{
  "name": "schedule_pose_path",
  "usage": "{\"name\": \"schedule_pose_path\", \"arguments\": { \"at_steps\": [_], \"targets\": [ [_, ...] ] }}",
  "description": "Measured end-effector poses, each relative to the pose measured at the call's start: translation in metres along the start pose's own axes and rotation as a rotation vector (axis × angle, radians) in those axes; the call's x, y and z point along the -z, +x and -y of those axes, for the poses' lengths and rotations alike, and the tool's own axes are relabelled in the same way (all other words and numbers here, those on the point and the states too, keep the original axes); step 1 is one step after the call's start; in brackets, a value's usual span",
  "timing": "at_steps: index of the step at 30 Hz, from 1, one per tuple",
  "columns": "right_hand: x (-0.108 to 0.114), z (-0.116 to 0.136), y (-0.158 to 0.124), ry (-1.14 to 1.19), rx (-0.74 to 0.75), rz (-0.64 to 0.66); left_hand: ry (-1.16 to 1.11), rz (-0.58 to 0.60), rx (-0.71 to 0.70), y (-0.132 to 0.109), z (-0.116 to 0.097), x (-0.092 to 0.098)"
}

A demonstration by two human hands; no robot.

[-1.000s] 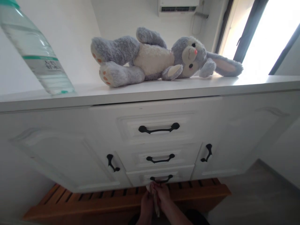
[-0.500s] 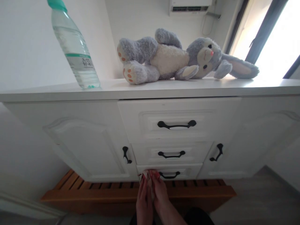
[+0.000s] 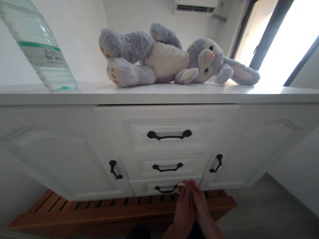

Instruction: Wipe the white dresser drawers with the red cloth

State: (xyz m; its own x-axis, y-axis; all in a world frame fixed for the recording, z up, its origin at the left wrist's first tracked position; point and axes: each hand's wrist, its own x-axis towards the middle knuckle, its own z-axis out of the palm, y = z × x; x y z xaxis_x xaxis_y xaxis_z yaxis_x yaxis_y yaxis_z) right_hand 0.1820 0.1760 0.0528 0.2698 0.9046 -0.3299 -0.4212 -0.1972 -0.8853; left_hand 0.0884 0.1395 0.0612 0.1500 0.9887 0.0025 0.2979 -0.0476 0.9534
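Head view: low, facing a white cabinet (image 3: pixel 50 146)
Left hand (image 3: pixel 183 209): pressed against right hand (image 3: pixel 200 209) — grip unclear
Cloth (image 3: pixel 181 183): at fingertips, touching bottom drawer (image 3: pixel 149 187)
Risk: cloth slipping — loose pinch

- A white cabinet (image 3: pixel 159 146) fills the view, with three stacked drawers in the middle and a door on each side, all with black handles.
- A slatted wooden platform (image 3: pixel 119 212) lies under the cabinet.
- The floor (image 3: pixel 269 212) is grey.
- The walls (image 3: pixel 82 39) are white, with an air conditioner (image 3: pixel 195 6) mounted high up.
- A dark-framed window (image 3: pixel 281 39) at the right lets in bright daylight.
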Motion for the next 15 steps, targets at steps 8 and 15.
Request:
{"name": "schedule_pose_path", "arguments": {
  "at_steps": [8, 15],
  "targets": [
    [-0.001, -0.069, 0.011, -0.523, 0.056, -0.077, -0.157, -0.078, 0.172, -0.004, 0.075, 0.01],
    [-0.123, -0.125, -0.024, -0.339, 0.012, 0.143, -0.071, -0.463, 0.298, -0.033, 0.126, 0.115]
  ]
}}
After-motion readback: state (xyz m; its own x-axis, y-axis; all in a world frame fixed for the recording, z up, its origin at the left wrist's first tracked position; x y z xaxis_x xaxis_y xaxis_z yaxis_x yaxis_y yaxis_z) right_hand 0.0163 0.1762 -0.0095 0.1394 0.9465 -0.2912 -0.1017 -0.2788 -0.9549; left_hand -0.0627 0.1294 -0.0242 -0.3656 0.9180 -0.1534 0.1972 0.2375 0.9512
